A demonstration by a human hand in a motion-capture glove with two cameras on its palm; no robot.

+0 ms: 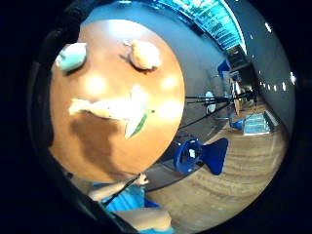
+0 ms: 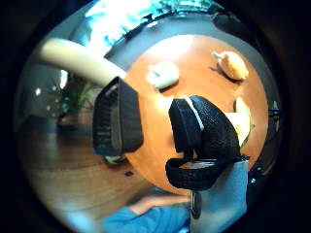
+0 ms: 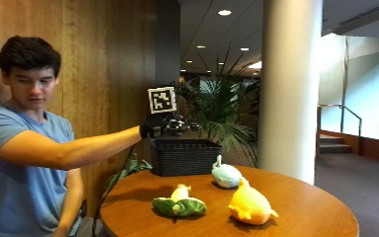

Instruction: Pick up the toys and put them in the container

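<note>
I sit at a round wooden table [image 3: 308, 197] in a lobby with wood-panelled walls, a wide white column [image 3: 288, 89] close behind the table and a potted palm [image 3: 222, 108] beside it. My gloved right hand [image 3: 155, 126] is raised at the end of my outstretched arm, just above the near rim of the black woven basket [image 3: 184, 157] that stands at the table's far edge; whether my fingers are spread or curled I cannot tell, since the outside view shows only a dark shape and the palm views show only the straps. Three plush toys lie on the tabletop in front of the basket, all apart from my hand: an orange-yellow plush [image 3: 248, 205] nearest the camera, a green and cream plush [image 3: 179, 203] beside it, and a pale blue-white plush [image 3: 226, 175] just in front of the basket. The basket stands between my hand and the pale toy. The little finger side palm view looks straight down on the table and adds a blue chair [image 1: 200, 155] and a tripod [image 1: 214, 102] on the wooden floor, which the outside view misses. The thumb side palm view shows the basket's side close by.
</note>
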